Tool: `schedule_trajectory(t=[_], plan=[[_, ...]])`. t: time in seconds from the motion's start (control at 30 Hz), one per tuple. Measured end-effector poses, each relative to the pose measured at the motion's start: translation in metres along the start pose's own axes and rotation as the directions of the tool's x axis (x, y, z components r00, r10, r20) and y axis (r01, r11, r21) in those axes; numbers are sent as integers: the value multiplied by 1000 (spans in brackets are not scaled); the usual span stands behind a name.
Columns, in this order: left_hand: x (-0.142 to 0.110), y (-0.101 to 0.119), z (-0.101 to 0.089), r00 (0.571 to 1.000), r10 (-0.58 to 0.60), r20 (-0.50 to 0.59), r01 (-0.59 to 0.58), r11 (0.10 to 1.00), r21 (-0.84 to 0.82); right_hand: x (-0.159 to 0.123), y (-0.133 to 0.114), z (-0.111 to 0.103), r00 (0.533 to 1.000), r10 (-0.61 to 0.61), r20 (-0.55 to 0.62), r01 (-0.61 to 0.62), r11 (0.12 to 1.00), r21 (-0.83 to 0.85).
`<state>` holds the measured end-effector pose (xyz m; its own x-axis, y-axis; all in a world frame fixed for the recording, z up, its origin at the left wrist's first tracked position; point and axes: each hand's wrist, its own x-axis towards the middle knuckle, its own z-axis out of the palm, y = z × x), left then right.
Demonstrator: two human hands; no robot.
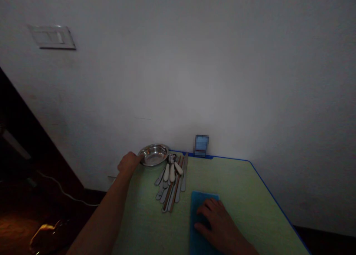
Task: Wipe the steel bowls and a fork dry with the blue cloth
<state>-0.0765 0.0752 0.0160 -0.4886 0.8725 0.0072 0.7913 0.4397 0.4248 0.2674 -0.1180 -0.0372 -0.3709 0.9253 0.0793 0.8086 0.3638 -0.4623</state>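
At the table's back left corner, my left hand (130,162) is closed on the near-left rim of a shiny round metal bowl (154,157). Right beside the bowl lies a loose pile of cutlery (171,190): metal knives, forks and spoons, some white-handled pieces and brown chopsticks. My right hand (215,219) rests on a folded blue cloth (198,206) near the front of the table, fingers apart and slightly bent, holding nothing.
The pale green table (233,180) has a blue edge and stands against a grey wall (222,80). A blurred-out phone-like device (201,145) leans upright at the back edge. A white cable (66,195) runs along the left, below a wall switch (52,37).
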Motion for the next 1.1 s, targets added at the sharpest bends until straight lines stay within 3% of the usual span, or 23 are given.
schedule_trajectory(t=[1.1], plan=[[7,1,-4,998,16,-56,-13,999,51,2,-2,2,999,-33,-22,33,999,-8]])
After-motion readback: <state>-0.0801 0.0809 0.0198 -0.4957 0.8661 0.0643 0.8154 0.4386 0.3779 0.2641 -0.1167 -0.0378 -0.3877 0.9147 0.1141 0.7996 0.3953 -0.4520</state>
